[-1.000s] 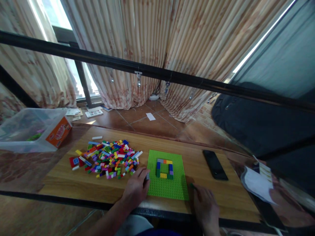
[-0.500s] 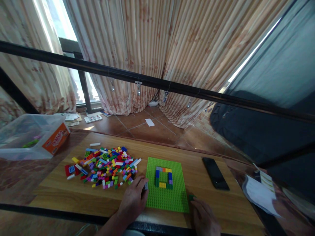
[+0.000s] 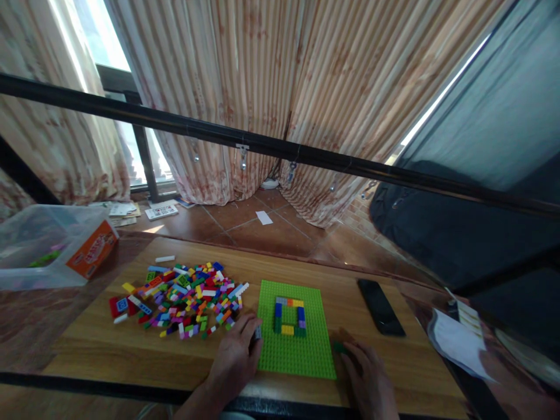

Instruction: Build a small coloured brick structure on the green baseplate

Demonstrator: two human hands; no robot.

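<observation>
A green baseplate lies on the wooden table with a small square ring of coloured bricks built on it. My left hand rests at the plate's left edge, its fingers curled round a small grey brick. My right hand sits at the plate's right front corner, fingertips on a small dark green brick. A pile of loose coloured bricks spreads left of the plate.
A black phone lies right of the plate. Papers sit at the table's right end. A clear plastic tub with an orange label stands at the far left. A black rail crosses above, with curtains behind.
The view has shifted slightly down and left. Both hands stay at the baseplate's edges, with the right hand's fingers closing more over the green brick.
</observation>
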